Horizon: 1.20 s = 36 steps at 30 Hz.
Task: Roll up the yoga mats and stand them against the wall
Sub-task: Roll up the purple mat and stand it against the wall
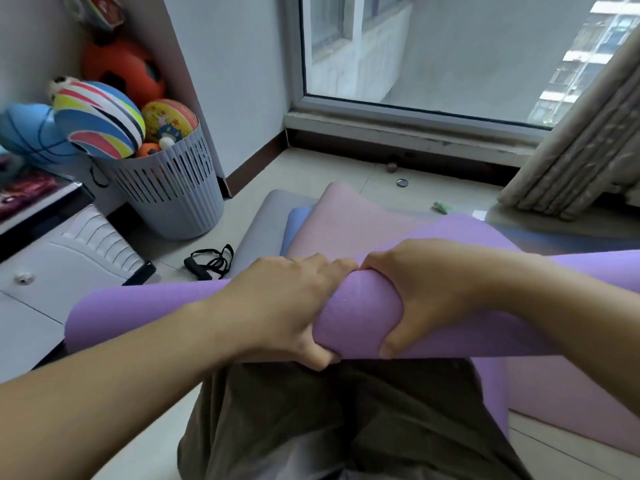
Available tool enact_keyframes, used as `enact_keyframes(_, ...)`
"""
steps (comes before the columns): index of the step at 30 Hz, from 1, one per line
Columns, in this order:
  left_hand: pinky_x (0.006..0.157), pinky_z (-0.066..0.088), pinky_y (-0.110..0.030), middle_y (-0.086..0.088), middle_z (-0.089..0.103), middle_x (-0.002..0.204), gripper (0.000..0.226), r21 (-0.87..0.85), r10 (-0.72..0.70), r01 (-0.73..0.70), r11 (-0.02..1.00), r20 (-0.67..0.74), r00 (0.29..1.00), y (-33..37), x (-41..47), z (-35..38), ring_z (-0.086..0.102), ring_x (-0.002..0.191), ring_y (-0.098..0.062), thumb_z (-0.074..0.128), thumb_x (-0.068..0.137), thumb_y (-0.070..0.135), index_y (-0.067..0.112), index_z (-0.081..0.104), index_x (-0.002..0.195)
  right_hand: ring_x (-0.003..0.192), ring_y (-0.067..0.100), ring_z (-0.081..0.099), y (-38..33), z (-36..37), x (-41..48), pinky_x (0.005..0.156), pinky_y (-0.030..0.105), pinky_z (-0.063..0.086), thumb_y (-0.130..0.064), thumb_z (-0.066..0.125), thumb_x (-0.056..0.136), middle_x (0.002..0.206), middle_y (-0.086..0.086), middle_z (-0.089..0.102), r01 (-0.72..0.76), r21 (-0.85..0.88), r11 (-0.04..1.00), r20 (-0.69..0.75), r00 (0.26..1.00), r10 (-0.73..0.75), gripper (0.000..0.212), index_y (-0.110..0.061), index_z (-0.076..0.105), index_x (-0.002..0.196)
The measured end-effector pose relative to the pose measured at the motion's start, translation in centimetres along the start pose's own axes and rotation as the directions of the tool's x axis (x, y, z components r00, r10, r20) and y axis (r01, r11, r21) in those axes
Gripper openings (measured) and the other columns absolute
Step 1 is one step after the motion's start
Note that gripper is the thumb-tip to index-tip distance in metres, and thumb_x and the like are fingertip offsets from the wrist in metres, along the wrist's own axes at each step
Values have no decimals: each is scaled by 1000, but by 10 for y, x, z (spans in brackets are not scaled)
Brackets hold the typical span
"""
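— One wall (pixel 239 81) left of the window, pale, for leaning things on later. Then four mats, going by colour.

— Biggest of them?

— Purple mat (pixel 156 317), mostly wound into a thick tube, held crosswise above the lap, with a loose stretch lying flat behind the roll on the right.

— And the rest?

— Flat on the floor (pixel 433 181) beyond, overlapping: pink mat (pixel 346 220) on top, grey mat (pixel 263 220) and blue mat (pixel 298 220) peeking out underneath. Not yet rolled. Left of those, a slatted basket (pixel 173 202) full of balls at the wall's foot.

— Grip?

— Left hand (pixel 287 306) and right hand (pixel 433 296) side by side at the roll's middle, almost touching. Fingers (pixel 311 266) curled over the top, thumbs hooked underneath, squeezing hard enough to dent the foam.

— Soft stuff, then.

— Soft, springy, light for its bulk, probably more grippy than slick. Nothing fragile. Likely to spring open on release, and to sag at the ends when held only at the centre.

— So where to take hold?

— Right around the girth, palms pinning the outer edge down. For finishing the roll, better spread wider apart to keep the ends even. For the wall, clasp near mid-length, set one end down, tip upright.
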<state>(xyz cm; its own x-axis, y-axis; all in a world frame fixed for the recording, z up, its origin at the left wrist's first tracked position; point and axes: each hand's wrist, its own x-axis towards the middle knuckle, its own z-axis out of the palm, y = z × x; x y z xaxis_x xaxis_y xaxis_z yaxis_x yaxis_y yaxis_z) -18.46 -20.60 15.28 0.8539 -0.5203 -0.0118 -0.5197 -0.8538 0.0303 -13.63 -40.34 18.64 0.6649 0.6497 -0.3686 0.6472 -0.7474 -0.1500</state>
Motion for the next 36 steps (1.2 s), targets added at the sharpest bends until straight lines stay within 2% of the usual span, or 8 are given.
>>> enact_keyframes(5,85,45,-31,9,55,121,87,-168,51,-10,986,243,969,16,-10,22,54,109,-15,72,65,60,38,28,136,94,9,58,-12,39,-7,82,28,50,-63,77,62,103,-15,60,-74,187,980,233,972,29,67,-33,51,116)
enact_keyframes(7,88,44,-31,9,55,122,88,-224,57,16,974,316,947,14,-6,29,53,112,-15,73,65,60,38,28,137,102,11,57,-13,55,-16,88,32,49,-68,71,61,111,-13,58,-95,177,980,169,983,65,76,-32,46,123)
enact_keyframes(12,94,46,-32,15,55,124,82,-322,53,144,936,532,845,1,9,23,53,111,-11,77,65,58,45,32,133,107,20,49,-25,79,-36,91,36,42,-70,65,62,120,-5,48,-67,-105,992,-84,995,59,89,-22,35,130)
enact_keyframes(19,100,38,-37,0,42,132,104,45,-26,18,999,192,981,25,-6,42,45,120,-23,68,68,57,30,9,149,100,17,56,-4,58,-7,89,34,47,-66,78,55,114,-5,60,-101,97,990,73,993,94,90,-23,42,126)
enact_keyframes(25,97,40,-32,2,50,126,94,-205,-31,110,973,354,935,5,15,34,49,117,-20,74,66,54,37,23,143,103,22,51,-23,81,-14,87,37,43,-62,68,64,116,-3,50,-103,-164,981,-202,977,69,87,-21,33,133)
enact_keyframes(29,108,28,-47,0,35,139,102,100,-149,133,986,174,973,25,7,47,40,126,-25,68,70,52,29,6,149,95,19,57,-4,66,3,78,32,45,-65,74,57,108,-5,59,-96,-34,995,-126,988,91,82,-22,43,120)
enact_keyframes(31,107,26,-43,1,30,142,105,190,-155,136,972,87,984,28,2,50,38,126,-24,66,70,52,29,1,149,92,19,58,0,60,8,77,32,47,-65,75,56,106,-6,62,-94,-11,995,-107,990,93,81,-22,45,117)
enact_keyframes(36,100,31,-39,-2,36,141,97,191,-142,167,967,-138,980,13,10,20,43,123,-27,64,72,51,30,11,150,89,17,60,3,30,5,75,35,50,-64,71,56,103,-8,62,-62,-59,996,-348,937,38,72,-24,50,112)
